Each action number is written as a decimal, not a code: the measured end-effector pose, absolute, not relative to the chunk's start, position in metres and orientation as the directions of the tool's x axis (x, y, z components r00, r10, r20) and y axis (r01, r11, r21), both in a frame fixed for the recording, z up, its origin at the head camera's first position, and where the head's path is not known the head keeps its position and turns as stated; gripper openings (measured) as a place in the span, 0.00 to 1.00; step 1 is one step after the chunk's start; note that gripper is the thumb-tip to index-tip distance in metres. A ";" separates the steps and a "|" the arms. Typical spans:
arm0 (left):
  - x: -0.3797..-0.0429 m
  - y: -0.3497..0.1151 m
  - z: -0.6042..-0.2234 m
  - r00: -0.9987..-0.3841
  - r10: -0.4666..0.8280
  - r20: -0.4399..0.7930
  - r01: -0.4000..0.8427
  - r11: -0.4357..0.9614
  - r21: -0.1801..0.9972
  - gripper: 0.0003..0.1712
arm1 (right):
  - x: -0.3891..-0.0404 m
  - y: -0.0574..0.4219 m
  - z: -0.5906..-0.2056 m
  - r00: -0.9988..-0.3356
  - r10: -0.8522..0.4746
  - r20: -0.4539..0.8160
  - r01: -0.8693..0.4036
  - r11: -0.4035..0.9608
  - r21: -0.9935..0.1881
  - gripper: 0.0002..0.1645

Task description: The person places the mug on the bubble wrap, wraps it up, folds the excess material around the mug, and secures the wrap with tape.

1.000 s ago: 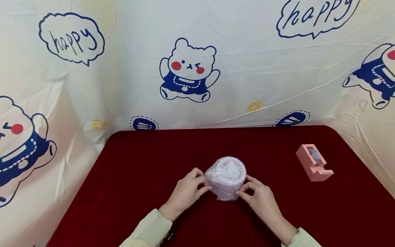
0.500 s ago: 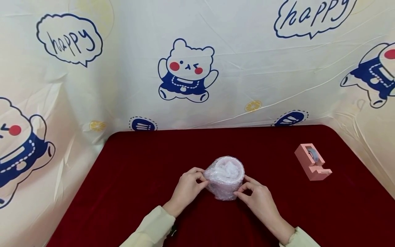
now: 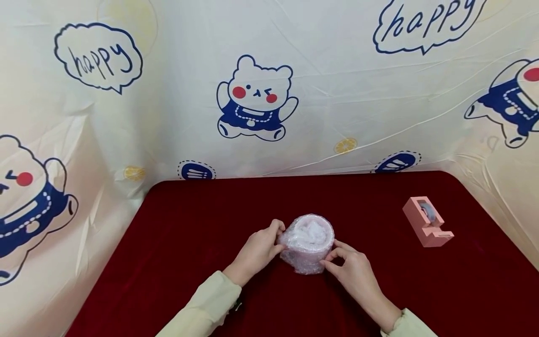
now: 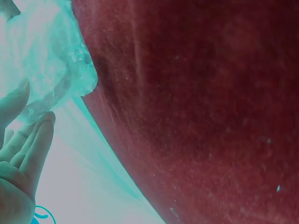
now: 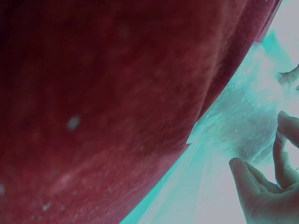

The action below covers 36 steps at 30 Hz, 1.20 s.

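Note:
A round pale pink object, its rim upward, stands wrapped in clear bubble wrap [image 3: 309, 243] near the middle of the red cloth. Crumpled wrap fills its top and hides its exact kind. At the left side, my left hand [image 3: 258, 250] pinches a loose edge of the wrap between thumb and fingers. The left wrist view shows this edge between the thumb [image 4: 16, 100] and fingertips [image 4: 46, 119]. My right hand [image 3: 353, 271] holds the right side, thumb and curled index finger low on the wrap, another finger higher up.
A pink tape dispenser [image 3: 427, 224] with a roll of tape stands on the red-covered table [image 3: 202, 206], to the right. Behind the table and along both sides hangs a white curtain [image 3: 328, 103] printed with cartoon bears and "happy" bubbles.
My left hand has shifted up and slightly right along the wrap's left side, its fingers now higher. The right hand has kept its place. The head view has tilted a little.

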<state>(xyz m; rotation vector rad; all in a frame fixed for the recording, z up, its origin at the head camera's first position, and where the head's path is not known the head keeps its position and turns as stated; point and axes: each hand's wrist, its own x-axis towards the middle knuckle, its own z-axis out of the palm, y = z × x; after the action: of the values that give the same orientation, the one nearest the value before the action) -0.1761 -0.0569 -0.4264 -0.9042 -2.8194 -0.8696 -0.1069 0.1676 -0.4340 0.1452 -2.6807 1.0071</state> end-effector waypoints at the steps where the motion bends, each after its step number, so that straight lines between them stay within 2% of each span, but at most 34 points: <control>1: -0.176 -0.057 -0.425 -0.825 0.527 0.202 0.550 0.669 0.500 0.21 | -0.107 0.167 -0.434 -0.957 0.004 0.291 -0.188 0.755 -0.629 0.12; 9: -0.178 -0.062 -0.425 -0.819 0.547 0.171 0.547 0.655 0.521 0.23 | -0.107 0.166 -0.436 -0.955 0.027 0.297 -0.174 0.757 -0.630 0.13; 15: -0.177 -0.064 -0.424 -0.811 0.564 0.155 0.554 0.656 0.513 0.26 | -0.108 0.166 -0.435 -0.956 0.034 0.290 -0.165 0.757 -0.632 0.21; 21: -0.178 -0.060 -0.422 -0.823 0.555 0.125 0.536 0.684 0.495 0.34 | -0.114 0.170 -0.437 -0.955 0.008 0.296 -0.188 0.756 -0.627 0.26; 25: -0.179 -0.057 -0.419 -0.828 0.551 0.104 0.527 0.702 0.479 0.29 | -0.120 0.174 -0.438 -0.968 -0.031 0.250 -0.195 0.719 -0.667 0.33; 29: -0.181 -0.058 -0.418 -0.814 0.571 0.111 0.553 0.700 0.453 0.22 | -0.128 0.179 -0.439 -0.962 -0.099 0.256 -0.247 0.717 -0.652 0.42; 36: -0.182 -0.061 -0.418 -0.777 0.619 0.113 0.598 0.671 0.438 0.21 | -0.135 0.186 -0.444 -0.909 -0.205 0.362 -0.383 0.754 -0.534 0.42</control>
<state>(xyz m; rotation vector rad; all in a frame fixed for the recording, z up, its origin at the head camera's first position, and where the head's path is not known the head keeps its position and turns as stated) -0.1824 -0.0610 -0.4177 -1.0614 -2.9125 -0.7384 -0.1354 0.1862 -0.4437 0.4586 -2.6718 0.9035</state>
